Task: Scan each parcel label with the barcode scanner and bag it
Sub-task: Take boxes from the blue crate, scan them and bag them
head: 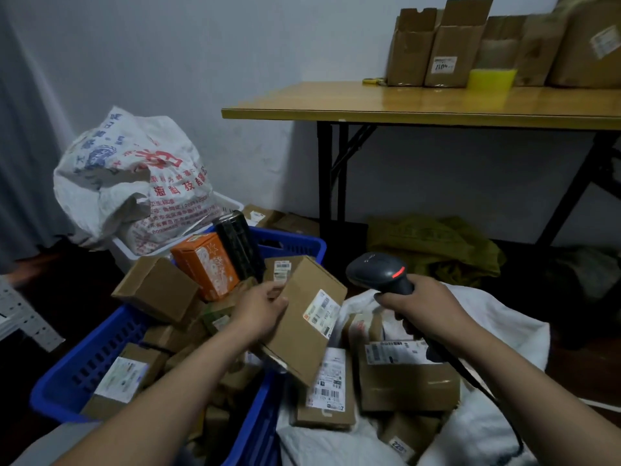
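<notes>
Flat matte cardboard parcel point(302, 321), tilted over slotted blue plastic crate point(84, 368); pinched at its upper left edge by left hand point(260, 306), thumb on top. Glossy white label point(321, 312) facing up. Right hand point(423, 302) wrapped round dark barcode scanner point(379, 272), just beside parcel.

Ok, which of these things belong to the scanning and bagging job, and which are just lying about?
Job: scanner, held parcel, blue crate, white bag.
Lying about: table, cardboard boxes, yellow tub, green sack.
</notes>
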